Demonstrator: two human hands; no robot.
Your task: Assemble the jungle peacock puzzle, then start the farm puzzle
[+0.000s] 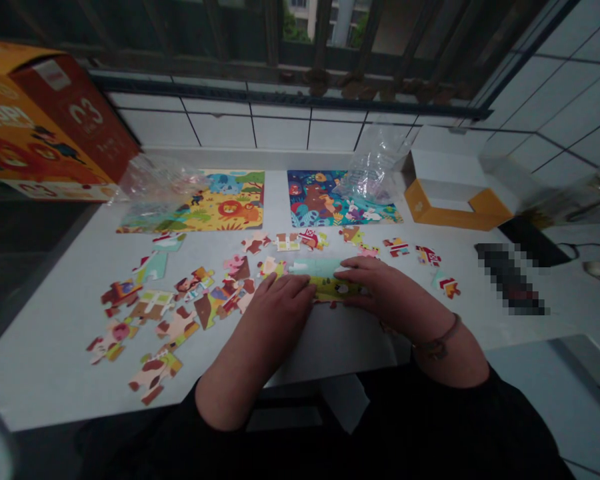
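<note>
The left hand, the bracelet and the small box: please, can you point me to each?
Left hand (283, 301): head view, back of the hand.
Bracelet (436, 347): head view, its visible middle, across the right wrist.
Small box (443, 216): head view, its orange front wall.

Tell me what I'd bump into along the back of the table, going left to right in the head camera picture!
Big orange box → yellow lion picture → dark blue picture with white rabbits → open white and orange box.
</note>
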